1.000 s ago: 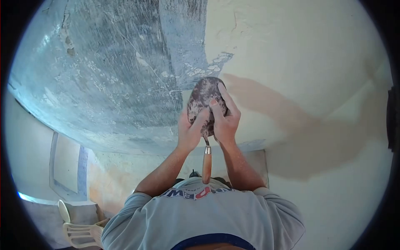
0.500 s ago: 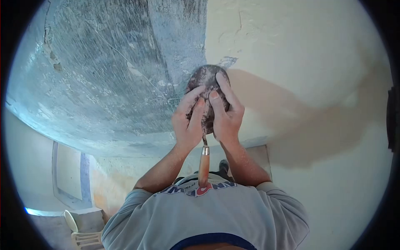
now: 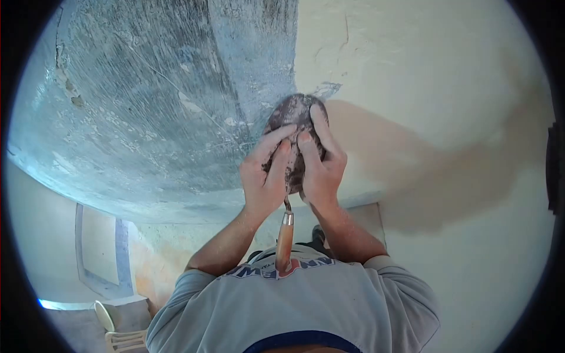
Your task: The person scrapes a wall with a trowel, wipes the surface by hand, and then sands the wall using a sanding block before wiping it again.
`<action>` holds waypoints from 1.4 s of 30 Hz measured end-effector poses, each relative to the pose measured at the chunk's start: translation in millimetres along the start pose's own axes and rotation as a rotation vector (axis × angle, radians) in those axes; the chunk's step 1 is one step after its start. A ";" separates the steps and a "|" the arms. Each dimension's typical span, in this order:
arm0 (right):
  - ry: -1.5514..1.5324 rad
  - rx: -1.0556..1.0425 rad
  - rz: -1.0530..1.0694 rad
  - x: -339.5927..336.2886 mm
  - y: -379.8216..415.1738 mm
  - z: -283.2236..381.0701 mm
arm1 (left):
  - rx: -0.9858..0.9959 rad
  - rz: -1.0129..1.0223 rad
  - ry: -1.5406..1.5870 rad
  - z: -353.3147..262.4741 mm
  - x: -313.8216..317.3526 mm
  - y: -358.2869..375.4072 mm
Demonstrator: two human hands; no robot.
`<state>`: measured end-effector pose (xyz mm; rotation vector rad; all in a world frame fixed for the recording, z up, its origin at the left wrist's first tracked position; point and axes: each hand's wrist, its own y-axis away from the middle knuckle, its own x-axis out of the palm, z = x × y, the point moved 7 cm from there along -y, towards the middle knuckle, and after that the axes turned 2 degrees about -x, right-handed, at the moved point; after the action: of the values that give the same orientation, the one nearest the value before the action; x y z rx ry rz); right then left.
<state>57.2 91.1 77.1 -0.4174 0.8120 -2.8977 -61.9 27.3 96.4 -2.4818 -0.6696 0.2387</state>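
Observation:
A trowel (image 3: 297,112) with a dark, oval blade spotted with pale dust lies against the wall, its bent neck and wooden handle (image 3: 285,241) pointing down toward my chest. My left hand (image 3: 265,173) presses on the left side of the blade, thumb and forefinger on its back. On the right side, my right hand (image 3: 322,167) grips the blade likewise, with the thumb near the middle and the forefinger stretched up toward the tip. Neither hand is on the handle. The other fingers are mostly hidden, and pale dust coats both hands.
Left of the blade the wall (image 3: 147,117) is scraped blue-grey with chips and cracks; to the right runs smooth cream plaster (image 3: 412,76), crossed by my shadow. A pale plastic chair (image 3: 126,340) and a framed opening (image 3: 99,244) are at lower left.
The trowel and both hands sit slightly lower and to the right in view. Its handle end has swung a little left. Both hands keep their grip.

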 end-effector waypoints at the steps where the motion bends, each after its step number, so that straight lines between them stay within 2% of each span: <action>1: -0.085 0.056 -0.002 1.9 -0.7 0.2 | 0.049 0.008 -0.029 -4.5 -0.5 -1.3; 2: -0.084 0.051 -0.009 3.2 0.8 2.8 | 0.026 0.010 -0.043 -6.5 -1.4 -1.5; 4: 0.123 -0.051 -0.024 -0.2 6.4 3.7 | -0.033 0.022 -0.020 -1.2 -1.9 4.9; 5: 0.051 -0.013 -0.046 -0.6 9.5 -1.9 | -0.094 0.032 0.000 5.0 -1.8 7.1; 8: -0.051 0.093 -0.001 1.3 2.9 0.5 | -0.012 0.024 -0.044 -1.0 0.5 -1.2; 9: -0.060 0.082 -0.001 1.8 0.5 2.0 | 0.033 0.021 -0.049 -6.8 0.5 -2.7; 11: -0.029 0.075 -0.015 3.0 4.7 2.9 | -0.016 0.026 -0.017 -6.1 -1.8 -0.8; 13: 0.054 0.025 -0.042 0.6 10.4 0.2 | 0.024 0.048 -0.111 -4.0 -2.9 1.8; 18: -0.055 0.037 -0.024 3.2 -0.1 3.6 | 0.091 0.038 -0.100 -21.7 0.8 -11.5; 21: -0.038 0.046 -0.066 6.4 4.4 4.3 | 0.000 0.057 -0.078 -12.3 -3.4 -9.0; 23: -0.059 0.046 -0.068 3.6 7.4 -4.0 | 0.006 0.076 -0.109 -6.3 -2.9 -9.6; 25: -0.111 0.076 -0.054 3.9 2.0 -7.2 | 0.140 0.041 -0.125 -18.6 1.1 -12.9; 26: -0.195 0.105 -0.072 4.6 -1.4 -8.0 | 0.045 0.046 -0.073 -18.8 2.6 -14.1; 28: -0.308 0.177 -0.093 8.7 -1.7 -3.1 | 0.035 0.055 -0.081 -24.4 0.2 -16.6; 32: -0.125 0.108 -0.091 5.1 11.8 -14.6 | 0.034 0.089 -0.098 -11.6 -0.7 -10.4; 35: -0.306 0.193 -0.082 8.1 1.7 -1.9 | 0.043 0.091 -0.110 -15.3 2.4 -15.6; 37: -0.292 0.192 -0.086 8.1 -0.2 -1.3 | 0.095 0.107 -0.112 -26.2 4.5 -21.6; 40: -0.136 0.088 -0.118 6.6 5.8 -5.1 | 0.047 0.111 -0.114 -22.4 1.4 -16.9; 42: -0.181 0.087 -0.116 5.0 0.7 -3.2 | 0.040 0.114 -0.102 -19.3 2.6 -16.2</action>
<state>51.6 91.3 75.2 -0.7278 0.6521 -2.9305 -60.5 31.3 121.4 -2.4857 -0.5590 0.4199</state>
